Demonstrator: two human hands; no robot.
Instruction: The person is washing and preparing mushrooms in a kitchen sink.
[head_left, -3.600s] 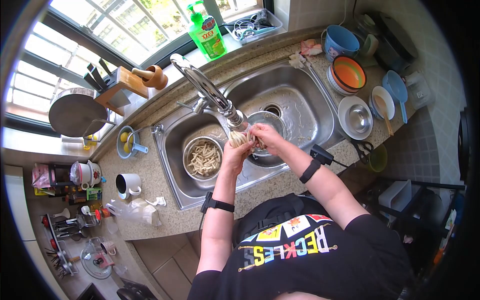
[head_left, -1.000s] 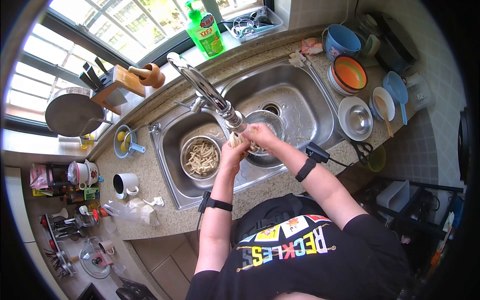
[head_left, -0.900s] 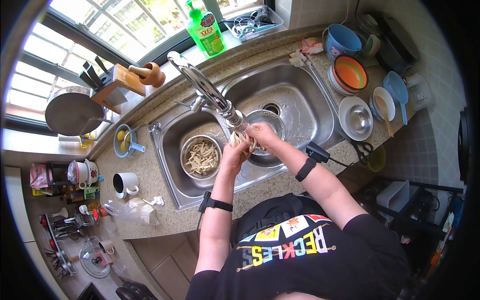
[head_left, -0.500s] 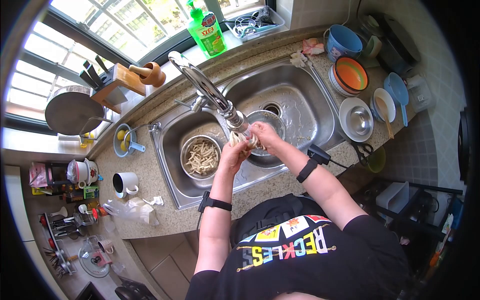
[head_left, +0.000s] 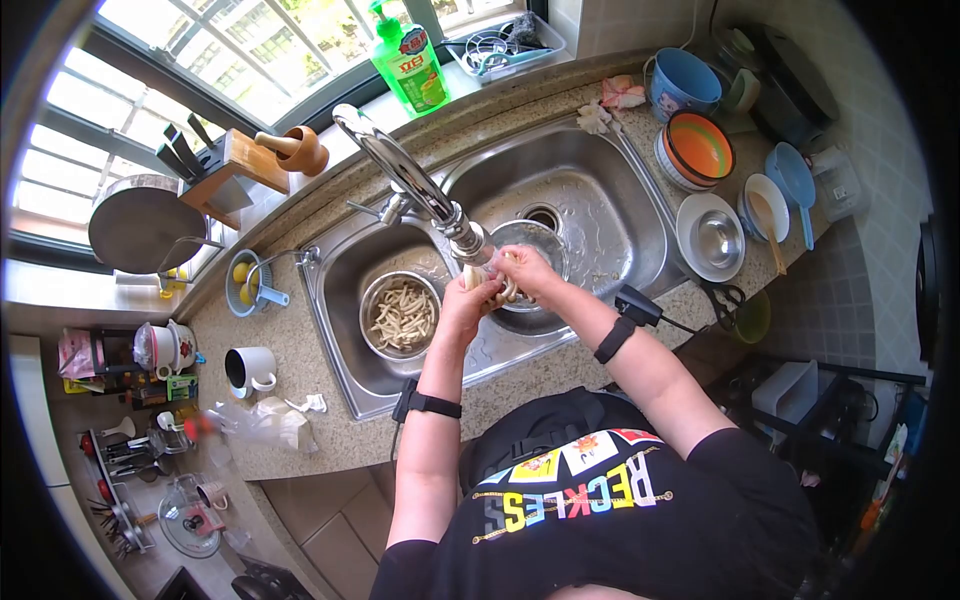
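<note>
Under the spout of the tap [head_left: 470, 240], my left hand [head_left: 466, 308] and my right hand [head_left: 530, 274] meet with closed fingers around a bunch of pale stalk-like pieces [head_left: 508, 290]. Below my right hand a metal bowl [head_left: 560, 252] rests in the larger sink basin [head_left: 610, 190], partly hidden by the hands. To the left of my left hand, in the smaller basin [head_left: 345, 270], another steel bowl [head_left: 366, 312] holds many similar pale pieces [head_left: 404, 318].
Stacked bowls [head_left: 697, 148], a white plate [head_left: 690, 240] and scissors [head_left: 722, 300] are at the right. Left of the sink stand a white mug [head_left: 252, 370], a plastic bag [head_left: 268, 424] and a blue colander [head_left: 246, 285]. Behind are a knife block [head_left: 235, 170] and a green soap bottle [head_left: 410, 70].
Both hands stay under the tap, with their fingers and the pale pieces shifted slightly. A blurred red spot now shows near the plastic bag at the left.
</note>
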